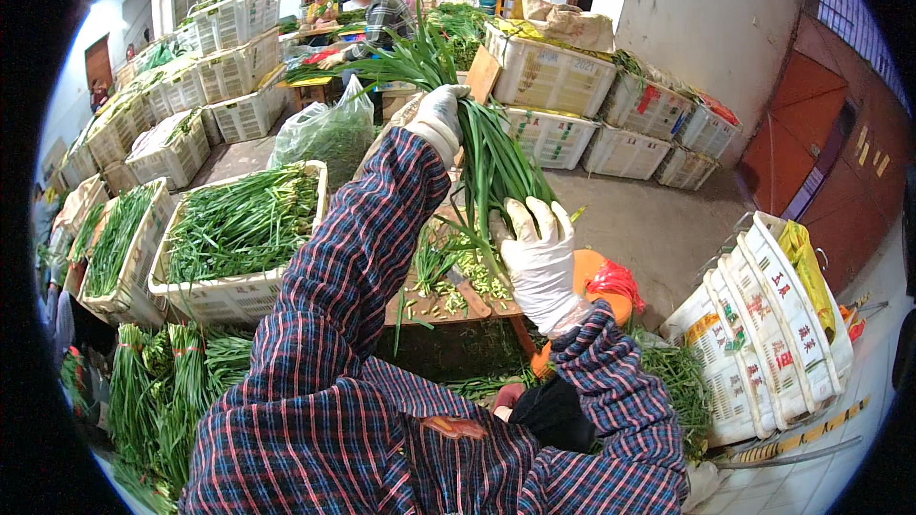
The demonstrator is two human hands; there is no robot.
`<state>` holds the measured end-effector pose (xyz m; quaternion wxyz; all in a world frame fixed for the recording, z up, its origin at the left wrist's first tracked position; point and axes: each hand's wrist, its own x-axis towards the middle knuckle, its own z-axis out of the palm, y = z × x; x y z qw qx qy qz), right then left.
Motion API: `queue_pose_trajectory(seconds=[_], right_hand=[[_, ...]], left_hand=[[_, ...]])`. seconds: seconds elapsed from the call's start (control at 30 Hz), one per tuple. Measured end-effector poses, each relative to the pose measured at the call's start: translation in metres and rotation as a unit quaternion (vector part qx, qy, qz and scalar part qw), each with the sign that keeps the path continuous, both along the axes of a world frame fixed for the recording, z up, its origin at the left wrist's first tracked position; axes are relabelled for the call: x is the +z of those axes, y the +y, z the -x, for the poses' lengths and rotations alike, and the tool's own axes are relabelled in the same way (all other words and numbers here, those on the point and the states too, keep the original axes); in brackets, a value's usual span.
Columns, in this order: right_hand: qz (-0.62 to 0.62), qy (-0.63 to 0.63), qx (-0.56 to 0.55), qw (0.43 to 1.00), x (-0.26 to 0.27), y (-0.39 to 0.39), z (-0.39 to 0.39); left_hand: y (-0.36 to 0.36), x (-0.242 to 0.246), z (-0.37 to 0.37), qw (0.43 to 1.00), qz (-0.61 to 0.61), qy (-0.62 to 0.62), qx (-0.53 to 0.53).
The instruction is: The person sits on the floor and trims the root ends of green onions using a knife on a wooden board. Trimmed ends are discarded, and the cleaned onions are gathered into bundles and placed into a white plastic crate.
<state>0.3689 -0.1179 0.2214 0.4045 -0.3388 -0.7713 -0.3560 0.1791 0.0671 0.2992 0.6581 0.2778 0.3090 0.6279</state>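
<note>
A long bunch of flat green leaves, like garlic chives, stretches between my gloved hands above a low wooden work table. My left hand grips it partway along, and leaves fan out beyond that fist. Lower down, my right hand is curled over the other part of the bunch, thumb on the near side; its grip is partly hidden by the leaves. Beneath, a knife with a wooden handle lies on the table among short pale cut stem pieces. Some loose green stalks rest beside it.
At left stands a white crate full of greens, with tied bunches in front. An orange stool bearing a red plastic bag is right of the table. Stacked crates lean farther right. People sit working behind.
</note>
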Motion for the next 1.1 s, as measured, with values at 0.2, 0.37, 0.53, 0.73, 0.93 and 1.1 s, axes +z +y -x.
queue_pose_trajectory(seconds=[0.2,0.37,0.53,0.73,0.93,1.1], right_hand=[[0.125,0.176,0.037,0.976,-0.014,0.007,0.016],[0.157,-0.004,0.015,0.987,-0.018,0.002,-0.016],[0.174,-0.082,-0.059,0.980,-0.033,-0.026,-0.097],[0.392,-0.181,-0.423,0.797,-0.030,-0.084,-0.182],[0.111,-0.169,-0.133,0.970,0.024,-0.019,-0.108],[0.146,-0.184,-0.073,0.969,0.011,-0.015,-0.140]], left_hand=[[-0.003,-0.001,0.013,0.999,0.033,-0.001,-0.011],[-0.005,-0.009,0.019,0.998,0.043,-0.003,0.049],[0.004,-0.029,0.008,0.998,0.031,-0.056,0.026],[0.002,-0.033,0.018,0.997,0.014,-0.069,0.036],[0.005,-0.036,-0.020,0.995,0.035,-0.092,-0.034],[-0.003,-0.027,-0.005,0.996,0.024,-0.085,-0.026]])
